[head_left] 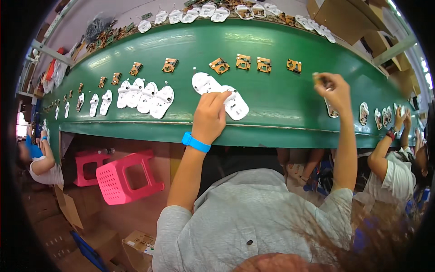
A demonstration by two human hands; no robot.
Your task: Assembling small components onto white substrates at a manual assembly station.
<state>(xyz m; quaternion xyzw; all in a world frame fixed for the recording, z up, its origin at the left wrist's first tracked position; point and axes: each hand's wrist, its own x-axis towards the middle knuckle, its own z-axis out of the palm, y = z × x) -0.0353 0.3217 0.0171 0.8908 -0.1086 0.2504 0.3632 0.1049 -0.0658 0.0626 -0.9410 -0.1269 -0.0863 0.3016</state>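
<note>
My left hand point(210, 115), with a blue wristband, rests on a white plastic shell point(235, 106) on the green conveyor belt point(272, 104), fingers pressing its near end. A second white shell point(204, 82) lies just beyond it. My right hand point(333, 88) is raised over the belt to the right, fingers pinched on a small brownish part point(318, 78). Small brown circuit boards point(243, 62) lie in a row farther back on the belt.
Several white shells point(145, 96) lie in a row on the belt to the left, more at the right point(364, 113). A pink stool point(128, 177) and cardboard boxes point(140, 242) are on the floor. Other people work at the left point(43, 165) and right point(394, 167).
</note>
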